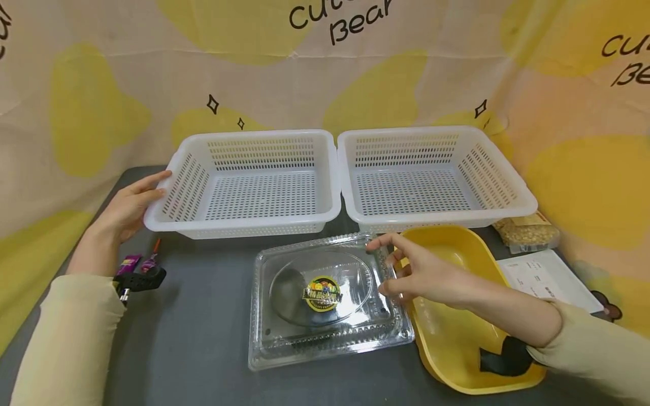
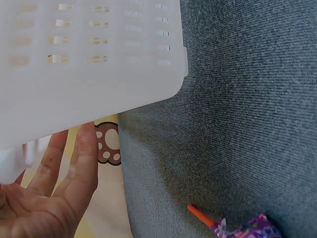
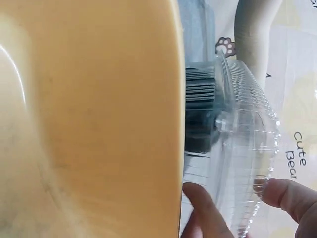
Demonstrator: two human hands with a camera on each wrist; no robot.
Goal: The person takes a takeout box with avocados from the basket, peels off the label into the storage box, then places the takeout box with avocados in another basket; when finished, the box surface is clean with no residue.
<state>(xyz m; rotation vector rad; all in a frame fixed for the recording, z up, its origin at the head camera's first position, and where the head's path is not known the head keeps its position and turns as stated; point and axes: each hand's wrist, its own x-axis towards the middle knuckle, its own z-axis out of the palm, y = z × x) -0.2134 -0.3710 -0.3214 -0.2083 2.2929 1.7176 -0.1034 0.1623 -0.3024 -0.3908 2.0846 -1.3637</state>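
Note:
A white perforated plastic basket [image 1: 264, 223] stands at the back left, a second white basket [image 1: 442, 217] beside it on the right. My left hand [image 1: 124, 208] grips the left basket's outer rim; two fingers [image 2: 84, 158] reach up to its underside in the left wrist view. In front lies a shut clear plastic clamshell container [image 1: 284, 332] with a round fruit sticker [image 1: 323, 294]. My right hand [image 1: 426, 273] pinches its right edge, thumb [image 3: 285, 193] on the rim in the right wrist view. A yellow plastic tub [image 1: 447, 349] stands beneath the right forearm.
Small purple-wrapped lollipops [image 1: 149, 264] lie near the left wrist. At the right, behind the yellow tub, are a bag of pale grains [image 1: 528, 232] and a white printed packet [image 1: 543, 279]. A printed cloth [image 1: 284, 84] hangs behind the dark table [image 1: 198, 316].

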